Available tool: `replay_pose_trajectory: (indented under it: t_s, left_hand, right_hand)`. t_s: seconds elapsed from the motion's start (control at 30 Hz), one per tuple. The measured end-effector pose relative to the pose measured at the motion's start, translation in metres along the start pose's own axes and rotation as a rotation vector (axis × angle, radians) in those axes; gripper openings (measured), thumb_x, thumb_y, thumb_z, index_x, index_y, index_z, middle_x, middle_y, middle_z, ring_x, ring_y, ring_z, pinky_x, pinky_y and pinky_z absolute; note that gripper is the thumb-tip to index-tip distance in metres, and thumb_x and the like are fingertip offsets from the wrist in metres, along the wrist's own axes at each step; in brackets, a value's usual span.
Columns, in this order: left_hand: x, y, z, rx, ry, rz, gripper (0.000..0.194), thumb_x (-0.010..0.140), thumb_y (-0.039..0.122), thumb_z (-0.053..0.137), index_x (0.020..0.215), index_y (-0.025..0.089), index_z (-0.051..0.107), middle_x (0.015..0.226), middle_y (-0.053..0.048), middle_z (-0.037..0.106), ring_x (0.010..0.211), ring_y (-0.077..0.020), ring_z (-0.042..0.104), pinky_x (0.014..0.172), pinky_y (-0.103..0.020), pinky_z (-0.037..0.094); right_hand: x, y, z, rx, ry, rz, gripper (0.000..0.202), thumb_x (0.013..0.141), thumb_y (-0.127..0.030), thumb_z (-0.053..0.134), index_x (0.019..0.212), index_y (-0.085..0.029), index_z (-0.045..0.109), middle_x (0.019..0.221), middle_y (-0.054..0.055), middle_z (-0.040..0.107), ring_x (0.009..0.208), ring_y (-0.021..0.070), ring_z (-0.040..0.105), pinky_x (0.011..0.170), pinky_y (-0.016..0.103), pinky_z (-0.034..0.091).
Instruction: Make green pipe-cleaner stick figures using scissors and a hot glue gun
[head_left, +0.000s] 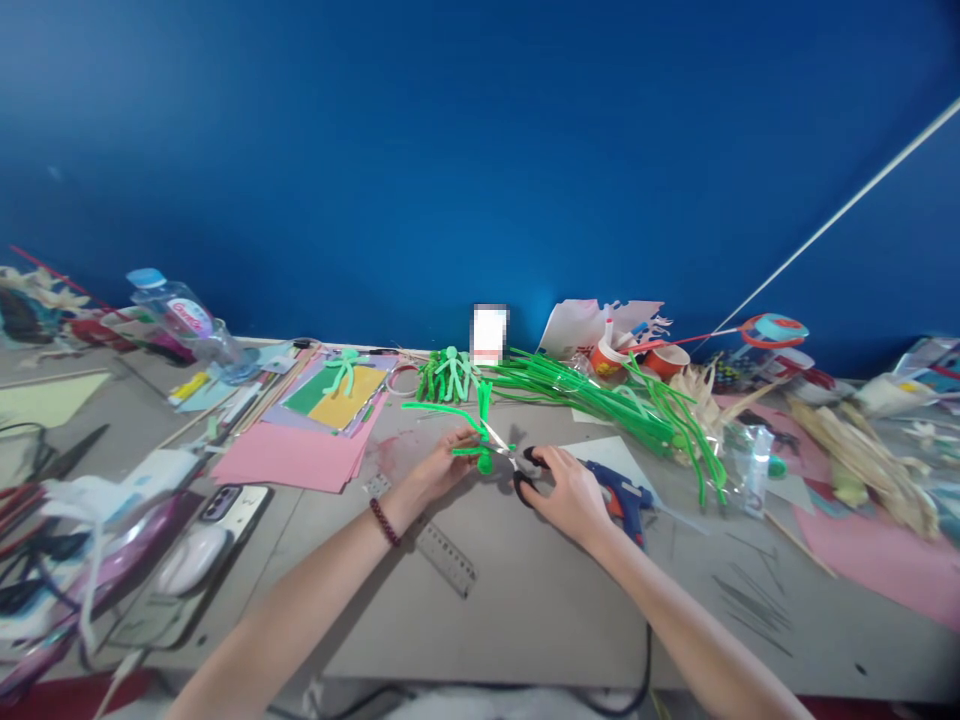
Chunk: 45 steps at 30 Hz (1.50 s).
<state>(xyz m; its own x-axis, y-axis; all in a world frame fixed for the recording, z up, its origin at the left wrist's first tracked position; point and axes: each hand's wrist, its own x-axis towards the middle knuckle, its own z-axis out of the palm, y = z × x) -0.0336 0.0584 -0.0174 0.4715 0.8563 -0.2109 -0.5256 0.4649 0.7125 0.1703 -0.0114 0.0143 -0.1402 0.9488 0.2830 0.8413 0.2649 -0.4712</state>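
Observation:
My left hand [448, 465] pinches a bright green pipe-cleaner figure [484, 462] over the middle of the table. One long green strand of it reaches up and left. My right hand [568, 492] has its fingers in the black handles of a pair of scissors [504, 450]. Their blades are spread across the green figure, close to my left fingers. Behind my hands stand several small green pipe-cleaner figures [452, 375]. A bundle of long green pipe cleaners [600, 395] lies to their right.
A blue glue gun [626, 497] rests beside my right hand, and a clear ruler [448, 558] lies below my left. Pink paper [296, 455], a phone [236, 510] and a bottle [176, 305] are at the left. Paper cups [607, 358] and dried husks [874, 465] sit at the right.

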Motion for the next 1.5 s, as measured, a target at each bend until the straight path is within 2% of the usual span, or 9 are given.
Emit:
replay_pose_trajectory:
  t_s: [0.37,0.6,0.8,1.07,1.33,1.5]
  left_hand:
    - [-0.003,0.002,0.004,0.065,-0.011,0.008,0.017,0.064,0.016,0.074,0.074,0.012,0.062,0.071,0.0,0.06,0.062,-0.0092,0.054,0.06,-0.021,0.04]
    - [-0.002,-0.001,0.003,0.104,-0.007,0.007,0.016,0.065,0.02,0.073,0.074,0.014,0.061,0.065,0.002,0.055,0.057,-0.0079,0.049,0.055,-0.02,0.036]
    - [-0.002,-0.003,0.0,0.124,-0.056,-0.001,0.014,0.067,0.022,0.072,0.071,0.014,0.061,0.065,0.001,0.055,0.058,-0.0088,0.05,0.057,-0.022,0.038]
    - [-0.002,-0.003,0.003,0.131,-0.064,-0.012,0.02,0.065,0.023,0.075,0.075,0.011,0.062,0.065,-0.001,0.059,0.056,-0.0091,0.053,0.056,-0.023,0.037]
    - [-0.005,-0.005,0.004,0.155,-0.109,-0.048,0.018,0.065,0.021,0.074,0.076,0.013,0.062,0.062,0.0,0.057,0.051,-0.0086,0.051,0.054,-0.024,0.04]
    - [-0.003,-0.007,0.001,0.169,-0.102,-0.041,0.017,0.066,0.021,0.073,0.077,0.013,0.062,0.064,0.0,0.058,0.052,-0.0088,0.051,0.054,-0.024,0.041]
  right_hand:
    - [-0.001,0.001,0.009,-0.023,-0.102,0.096,0.023,0.074,-0.037,0.06,0.09,-0.021,0.056,0.078,0.002,0.065,0.072,0.0181,0.061,0.061,0.025,0.039]
    - [-0.002,0.004,0.012,-0.07,-0.101,0.093,0.023,0.077,-0.037,0.057,0.092,-0.02,0.056,0.079,0.003,0.066,0.071,0.0178,0.061,0.061,0.024,0.037]
    - [-0.002,0.005,0.016,-0.039,-0.114,0.12,0.021,0.076,-0.033,0.055,0.09,-0.019,0.056,0.076,0.003,0.065,0.069,0.0177,0.061,0.06,0.024,0.036]
    - [-0.001,-0.001,0.01,-0.007,-0.157,0.196,0.009,0.067,-0.028,0.059,0.07,-0.021,0.054,0.055,-0.003,0.054,0.052,0.0122,0.049,0.05,0.021,0.027]
    - [-0.002,-0.003,0.008,-0.028,-0.19,0.187,0.015,0.065,-0.028,0.057,0.057,-0.02,0.048,0.046,-0.005,0.041,0.046,0.0099,0.035,0.047,0.022,0.02]
    - [-0.003,-0.004,0.008,0.007,-0.187,0.167,0.018,0.065,-0.028,0.056,0.052,-0.02,0.047,0.045,-0.004,0.041,0.045,0.0094,0.031,0.046,0.023,0.021]
